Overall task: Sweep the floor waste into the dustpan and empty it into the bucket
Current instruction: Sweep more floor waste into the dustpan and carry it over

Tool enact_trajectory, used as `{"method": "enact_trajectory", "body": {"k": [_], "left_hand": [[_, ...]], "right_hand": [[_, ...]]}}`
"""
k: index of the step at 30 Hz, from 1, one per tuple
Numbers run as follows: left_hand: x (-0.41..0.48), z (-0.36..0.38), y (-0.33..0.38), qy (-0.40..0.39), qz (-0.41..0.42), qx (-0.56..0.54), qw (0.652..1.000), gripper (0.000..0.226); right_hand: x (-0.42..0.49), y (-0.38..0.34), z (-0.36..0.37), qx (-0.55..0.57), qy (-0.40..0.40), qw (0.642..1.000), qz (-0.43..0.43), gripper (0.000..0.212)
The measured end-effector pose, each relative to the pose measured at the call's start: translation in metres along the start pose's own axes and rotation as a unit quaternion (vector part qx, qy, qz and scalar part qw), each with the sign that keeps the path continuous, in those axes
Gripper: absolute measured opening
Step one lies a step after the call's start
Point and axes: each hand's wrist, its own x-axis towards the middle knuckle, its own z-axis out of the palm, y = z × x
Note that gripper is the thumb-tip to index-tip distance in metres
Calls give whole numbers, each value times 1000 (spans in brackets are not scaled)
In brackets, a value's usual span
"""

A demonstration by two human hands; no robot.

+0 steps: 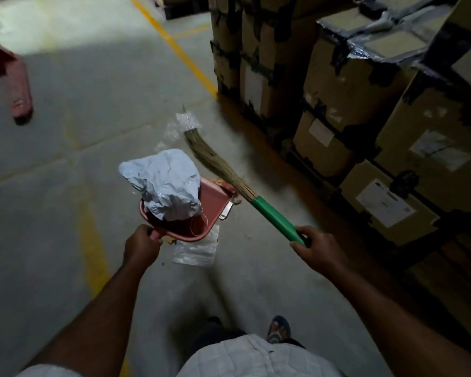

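Observation:
My left hand [141, 244] grips the handle of a pink dustpan [214, 204] held just above the floor. A crumpled light grey plastic bag [165, 180] fills the pan and sticks out over its rim. My right hand [317, 247] grips the green handle of a straw broom [275, 217]. The broom's bristles [201, 148] reach forward to a clear plastic scrap [186, 121] on the floor. Another clear plastic sheet [196, 250] lies flat under the dustpan. No bucket is in view.
Stacked cardboard boxes [365, 85] wrapped in black tape stand on pallets along the right. A yellow floor line [174, 47] runs beside them. A red plastic object [14, 83] sits at the far left. My sandalled foot [278, 329] shows below.

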Motion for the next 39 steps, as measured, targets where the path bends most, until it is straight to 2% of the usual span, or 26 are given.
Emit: {"method": "enact_trajectory", "body": {"k": [6,12,16,23,30,39], "left_hand": [[30,-5,10,-26,33,11,999,28],[72,-21,11,-70,81,60,992,27],[104,-25,4,-86,114,54,988,30],[137,-43,-15,-91,137,42,986,19],[148,-50,-24,-105,145,47,983,21],[121,-35,27,-119,235,51,963,20]], "right_hand": [[3,-13,-1,-43,-19,998,45,48],[8,-45,1,-119,-62,985,108,35],[20,-72,2,-175,-82,975,112,27],[32,-119,8,-225,-84,964,112,24],[30,-138,16,-180,-57,971,149,29],[-22,-120,18,-72,19,974,213,35]]}}
